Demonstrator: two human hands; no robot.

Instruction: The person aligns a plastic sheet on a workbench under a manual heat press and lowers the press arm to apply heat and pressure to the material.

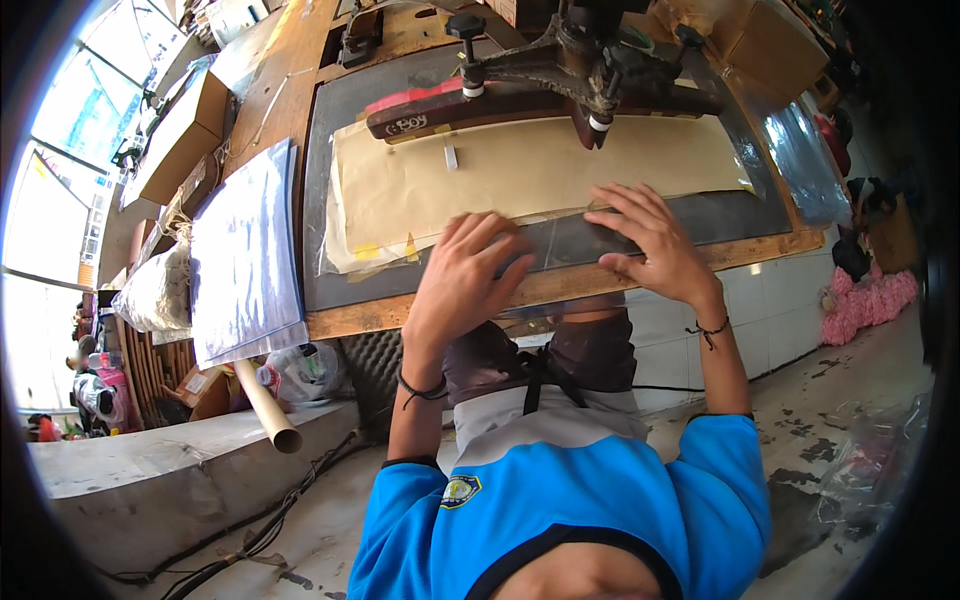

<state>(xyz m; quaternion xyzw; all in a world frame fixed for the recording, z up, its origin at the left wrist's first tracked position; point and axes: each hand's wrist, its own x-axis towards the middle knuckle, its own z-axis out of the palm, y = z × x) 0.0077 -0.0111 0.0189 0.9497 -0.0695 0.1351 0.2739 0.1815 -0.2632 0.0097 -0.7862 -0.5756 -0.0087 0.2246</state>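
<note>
Cluttered workshop in daylight: bright windows [60, 150] at left, cardboard boxes [185, 130] stacked beside them, stained concrete floor [820, 440] below, white tiled wall [770, 310] beneath a wooden workbench [290, 60].

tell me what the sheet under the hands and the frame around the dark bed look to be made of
The sheet under the left hand and right hand looks like thin clear plastic film: glossy, see-through, with glare along its edge. The frame looks like bare wood, orange-brown and matte with worn edges. The tan sheet beyond looks like paper, though that is less certain.
</note>
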